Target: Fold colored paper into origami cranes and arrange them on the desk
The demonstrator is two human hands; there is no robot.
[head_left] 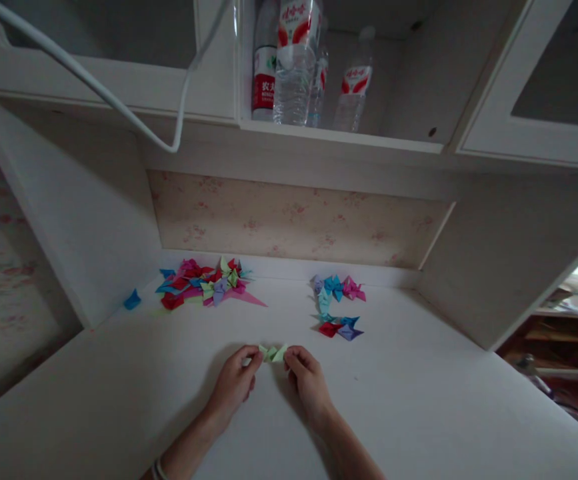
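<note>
A small light-green folded paper crane (273, 354) is held just over the white desk, stretched between my two hands. My left hand (236, 379) pinches its left end between thumb and forefinger. On the other side, my right hand (309, 381) pinches the right end in the same way. Beyond my hands to the right lies a loose group of folded paper cranes, among them a pink one (353, 289), a blue one (334, 287), and a purple one (350, 332). A larger heap of colourful paper cranes (203, 283) lies at the back left.
The white desk (419, 400) runs back to a floral-papered wall panel (289, 217). A single blue folded paper piece (132, 300) lies at the left edge. Overhead, a shelf (339, 137) holds several plastic bottles (296, 73), and a white cable (113, 100) hangs in front.
</note>
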